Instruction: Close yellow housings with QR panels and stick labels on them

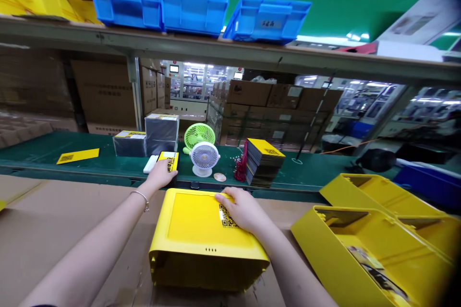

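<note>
A yellow plastic casing (194, 218) lies in front of me on the cardboard-covered surface, its open side facing me and a QR code sticker (228, 216) on top. My right hand (243, 208) grips its far right edge, thumb on the top face and the other fingers over the back, partly hidden. Further off, my left hand (161, 175) reaches to the green shelf and closes on a yellow printed card (172, 157) at the top of a small stack. A white object (150, 164) lies just left of these fingers.
A white fan (204, 157) and a green fan (199, 135) stand mid-shelf. Right of them are red cords (240, 168) and a tall card stack (264, 165). More yellow casings (345, 254) sit at right. Blue bins (194, 12) line the upper shelf.
</note>
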Tool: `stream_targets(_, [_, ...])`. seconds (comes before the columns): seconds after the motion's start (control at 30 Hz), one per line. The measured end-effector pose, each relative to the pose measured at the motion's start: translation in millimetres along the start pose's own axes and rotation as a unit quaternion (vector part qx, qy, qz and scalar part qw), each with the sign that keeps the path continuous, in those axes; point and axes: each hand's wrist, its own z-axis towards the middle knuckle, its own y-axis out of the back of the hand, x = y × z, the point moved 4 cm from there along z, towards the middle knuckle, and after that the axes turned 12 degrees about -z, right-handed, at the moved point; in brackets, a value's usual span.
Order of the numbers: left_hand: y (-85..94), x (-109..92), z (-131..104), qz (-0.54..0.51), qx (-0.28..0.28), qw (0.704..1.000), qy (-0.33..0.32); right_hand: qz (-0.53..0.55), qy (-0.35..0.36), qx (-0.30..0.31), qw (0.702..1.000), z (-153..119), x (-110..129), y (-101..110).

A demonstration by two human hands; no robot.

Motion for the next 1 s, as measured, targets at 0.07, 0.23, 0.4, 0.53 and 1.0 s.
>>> stream_targets(0.07, [-3.3,17,-4,0.022,-0.012,1.0,-0.004,-0.004,0.004,-0.003,1.0,1,-1,-1])
stream_targets(0.23, [-7.0,38,-34,0.035,-0.027,0.998,-0.042,-0.005,0.007,-0.009,1.0,2,-3,-4])
stream_targets(0.4, [13.2,29,-47,-0.006,-0.086,0.994,-0.06,0.01,0.007,-0.014,1.0,0,-3,-3])
stream_targets(0.53, [44.3,6,-48,-0.068,-0.178,0.98,-0.062,0.016,0.007,-0.012,1.0,-1,-1,-2])
stream_targets(1.0, [86.0,-118,-151,-0.552,-0.003,0.833,-0.023,0.062,-0.004,-0.269,0.961,-36,5,29])
